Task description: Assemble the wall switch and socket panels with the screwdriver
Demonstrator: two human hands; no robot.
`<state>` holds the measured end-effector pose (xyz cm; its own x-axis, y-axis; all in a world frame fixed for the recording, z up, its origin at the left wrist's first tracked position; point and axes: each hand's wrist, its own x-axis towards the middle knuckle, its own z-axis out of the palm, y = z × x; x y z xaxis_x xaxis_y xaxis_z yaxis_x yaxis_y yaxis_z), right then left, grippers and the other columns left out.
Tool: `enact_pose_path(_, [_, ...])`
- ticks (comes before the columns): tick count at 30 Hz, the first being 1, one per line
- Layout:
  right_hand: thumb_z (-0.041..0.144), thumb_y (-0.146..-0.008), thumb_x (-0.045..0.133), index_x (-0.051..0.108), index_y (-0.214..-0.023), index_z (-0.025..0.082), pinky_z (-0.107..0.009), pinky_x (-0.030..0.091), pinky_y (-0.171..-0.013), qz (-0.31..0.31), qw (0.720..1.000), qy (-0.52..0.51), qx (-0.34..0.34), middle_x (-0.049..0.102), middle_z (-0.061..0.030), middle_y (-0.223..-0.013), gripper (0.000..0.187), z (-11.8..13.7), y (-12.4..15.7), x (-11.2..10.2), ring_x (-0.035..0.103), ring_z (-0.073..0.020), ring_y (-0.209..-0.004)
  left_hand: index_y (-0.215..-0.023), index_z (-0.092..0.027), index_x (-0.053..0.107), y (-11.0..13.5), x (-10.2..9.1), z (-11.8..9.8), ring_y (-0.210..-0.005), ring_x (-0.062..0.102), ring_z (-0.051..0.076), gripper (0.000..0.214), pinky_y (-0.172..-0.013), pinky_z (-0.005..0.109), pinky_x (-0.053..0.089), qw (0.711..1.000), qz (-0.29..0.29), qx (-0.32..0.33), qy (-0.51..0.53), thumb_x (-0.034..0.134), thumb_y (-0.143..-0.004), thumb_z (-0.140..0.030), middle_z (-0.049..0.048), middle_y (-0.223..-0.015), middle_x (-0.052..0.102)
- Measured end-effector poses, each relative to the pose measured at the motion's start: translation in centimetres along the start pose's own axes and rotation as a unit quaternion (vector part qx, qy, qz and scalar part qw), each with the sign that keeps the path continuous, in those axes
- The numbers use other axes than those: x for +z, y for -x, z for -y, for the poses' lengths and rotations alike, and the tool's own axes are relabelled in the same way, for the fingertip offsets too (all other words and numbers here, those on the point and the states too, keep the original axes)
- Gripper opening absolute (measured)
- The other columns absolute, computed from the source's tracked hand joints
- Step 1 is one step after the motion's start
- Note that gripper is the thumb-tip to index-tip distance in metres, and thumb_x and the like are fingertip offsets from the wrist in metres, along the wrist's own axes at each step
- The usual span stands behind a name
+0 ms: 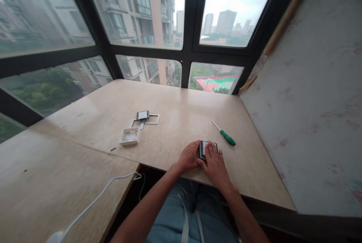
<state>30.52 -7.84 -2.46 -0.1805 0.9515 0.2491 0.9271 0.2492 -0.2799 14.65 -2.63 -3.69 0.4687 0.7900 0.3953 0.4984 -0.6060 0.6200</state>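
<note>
Near the front edge of the table, a wall plate [202, 150] with a white face and a dark rim lies between my hands. My left hand [189, 157] grips its left side, fingers curled along the edge. My right hand [214, 163] rests on top, its fingers stretched flat over the face and hiding much of it. Whether a box sits under the plate is hard to see. A screwdriver [227, 137] with a green handle lies just right of my right hand, its tip pointing away to the left.
Further left are a white mounting box [129, 143], two white cover frames [154, 123] and a wall socket [143, 114] resting across them. A small dark piece [113, 149] lies nearby. A white cable [102, 191] crosses the left table section. Windows and a papered wall [283, 129] border the table.
</note>
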Motion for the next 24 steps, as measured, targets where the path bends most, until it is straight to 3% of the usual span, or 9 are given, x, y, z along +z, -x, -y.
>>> enact_pose_path(3, [0.052,-0.097,0.042,0.033,-0.151,0.008,-0.065,0.023,-0.114,-0.014,1.000,-0.007,-0.015,0.033,-0.0265,-0.157,0.071,-0.5,0.1,0.7,0.026,-0.0378,-0.148,-0.142,-0.019,0.044,1.1,-1.1,0.1,-0.128,0.058,0.036,0.083,-0.107,0.048,0.052,1.000,-0.016,-0.001,-0.007,0.079,-0.066,-0.021,0.0184,-0.139,0.058])
enact_pose_path(7, [0.057,-0.097,0.038,0.030,-0.152,0.009,-0.066,0.020,-0.114,-0.036,0.999,-0.015,-0.036,0.029,-0.0273,-0.158,0.073,-1.3,0.2,1.6,0.024,-0.0380,-0.149,-0.138,-0.023,0.048,2.6,-4.2,1.3,-0.125,0.060,0.033,0.080,-0.101,0.045,0.056,0.998,-0.051,-0.025,0.002,0.081,-0.066,-0.018,0.0150,-0.135,0.061])
enact_pose_path(12, [0.059,-0.096,0.036,0.028,-0.153,0.008,-0.063,0.017,-0.118,-0.075,0.990,-0.103,-0.055,0.028,-0.0256,-0.159,0.077,-3.0,1.1,2.2,0.019,-0.0348,-0.151,-0.135,-0.018,0.049,3.3,-10.0,4.6,-0.115,0.067,0.026,0.058,-0.085,0.041,0.061,0.987,-0.111,-0.114,0.000,0.070,-0.081,-0.021,0.0166,-0.129,0.065])
enact_pose_path(15, [0.060,-0.095,0.039,0.026,-0.154,0.010,-0.058,0.023,-0.118,-0.099,0.979,-0.180,-0.004,0.029,-0.0226,-0.160,0.079,-5.0,2.4,1.9,0.020,-0.0328,-0.151,-0.134,-0.013,0.048,2.9,-14.2,7.0,-0.116,0.066,0.026,0.051,-0.087,0.041,0.059,0.974,-0.134,-0.181,-0.031,0.061,-0.086,-0.021,0.0188,-0.128,0.065])
enact_pose_path(20, [0.065,-0.087,0.048,0.039,-0.148,0.016,-0.052,0.034,-0.116,-0.089,0.964,-0.231,0.098,0.045,-0.0177,-0.152,0.079,-9.2,4.7,0.3,0.041,-0.0324,-0.143,-0.132,-0.015,0.051,1.1,-21.8,10.4,-0.119,0.062,0.029,0.065,-0.100,0.045,0.050,0.959,-0.102,-0.240,-0.108,0.069,-0.070,-0.018,0.0133,-0.124,0.067])
enact_pose_path(24, [0.066,-0.084,0.050,0.046,-0.141,0.019,-0.053,0.041,-0.112,-0.068,0.958,-0.251,0.120,0.062,-0.0150,-0.137,0.074,-11.0,5.8,-0.5,0.055,-0.0324,-0.131,-0.129,-0.016,0.056,-1.3,-26.9,12.0,-0.125,0.057,0.035,0.078,-0.108,0.045,0.041,0.956,-0.035,-0.239,-0.166,0.079,-0.055,-0.023,0.0136,-0.126,0.067])
